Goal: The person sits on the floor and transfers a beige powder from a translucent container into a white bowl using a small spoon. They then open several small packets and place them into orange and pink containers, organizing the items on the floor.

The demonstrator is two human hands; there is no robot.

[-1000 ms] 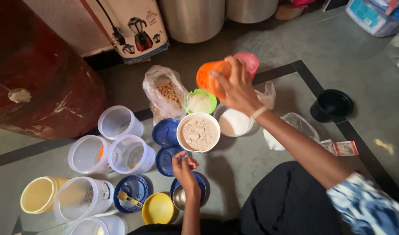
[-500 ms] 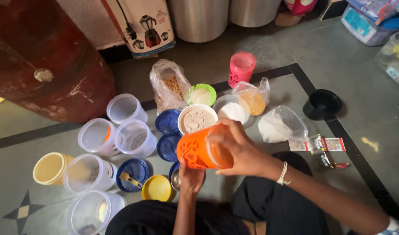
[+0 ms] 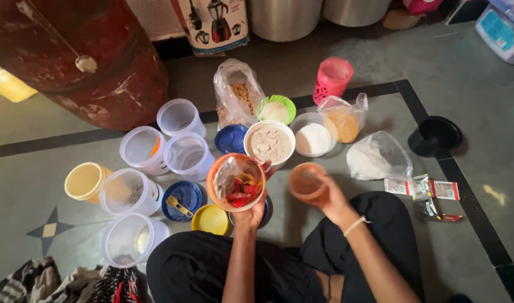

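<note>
We had the orange jar (image 3: pixel 236 182) cupped upright in our left hand (image 3: pixel 252 209), mouth up, 1 packet of red bits inside. Our right hand (image 3: pixel 328 196) gripped its orange lid (image 3: pixel 306 180) just to the right, level with the jar, nearer than anything else.

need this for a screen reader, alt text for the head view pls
Seated on the floor, a person's left hand holds an open orange container of small packets; the right hand holds its orange lid, among clear tubs and bowls.
</note>
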